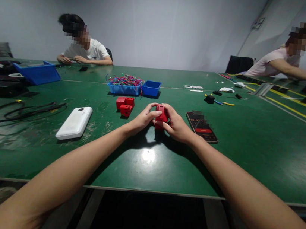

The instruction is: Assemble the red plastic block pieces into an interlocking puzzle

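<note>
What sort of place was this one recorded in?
Probably a workshop or assembly room: a long green worktable marked with yellow lines, a blue bin heaped with coloured wires, and people seated around it doing handwork.

Here's the head camera, looking forward and slightly down from the wearer's eye level: near edge of the green table (145, 173) low in view, both forearms reaching in from the bottom corners, far wall (164, 29) across the top. It's the only view.
</note>
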Demonstrator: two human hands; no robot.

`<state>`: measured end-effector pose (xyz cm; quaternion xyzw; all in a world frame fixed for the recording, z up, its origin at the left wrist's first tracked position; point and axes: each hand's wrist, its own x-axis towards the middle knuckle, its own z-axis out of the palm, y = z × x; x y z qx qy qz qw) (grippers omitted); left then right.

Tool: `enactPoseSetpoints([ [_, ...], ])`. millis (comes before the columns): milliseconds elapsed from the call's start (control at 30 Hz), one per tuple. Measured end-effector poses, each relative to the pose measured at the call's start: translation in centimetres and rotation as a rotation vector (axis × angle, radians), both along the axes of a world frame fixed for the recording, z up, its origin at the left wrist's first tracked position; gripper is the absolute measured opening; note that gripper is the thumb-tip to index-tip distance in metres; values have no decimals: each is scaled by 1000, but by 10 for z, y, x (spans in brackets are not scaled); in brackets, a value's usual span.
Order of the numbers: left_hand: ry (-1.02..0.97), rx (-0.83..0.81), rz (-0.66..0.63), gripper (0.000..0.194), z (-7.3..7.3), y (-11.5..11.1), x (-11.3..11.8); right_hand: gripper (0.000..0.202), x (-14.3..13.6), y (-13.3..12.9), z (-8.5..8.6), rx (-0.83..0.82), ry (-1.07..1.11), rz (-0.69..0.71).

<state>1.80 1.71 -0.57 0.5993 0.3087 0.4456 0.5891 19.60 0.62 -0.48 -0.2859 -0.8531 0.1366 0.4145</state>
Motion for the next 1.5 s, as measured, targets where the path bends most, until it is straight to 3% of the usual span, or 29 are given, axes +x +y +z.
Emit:
enactPoseSetpoints([
  [333, 38, 7, -17, 63, -8, 8, -1, 47, -1, -1, -1, -10, -16, -42],
  [667, 32, -1, -15, 63, -7, 6, 0, 48, 1, -1, 0, -16, -33, -36],
  [1267, 43, -12, 8, 60, -5, 4, 1, 59, 4, 9, -13, 64, -145, -28],
  [1500, 53, -1, 19, 59, -5, 3, 1, 57, 4, 4, -8, 37, -128, -44],
])
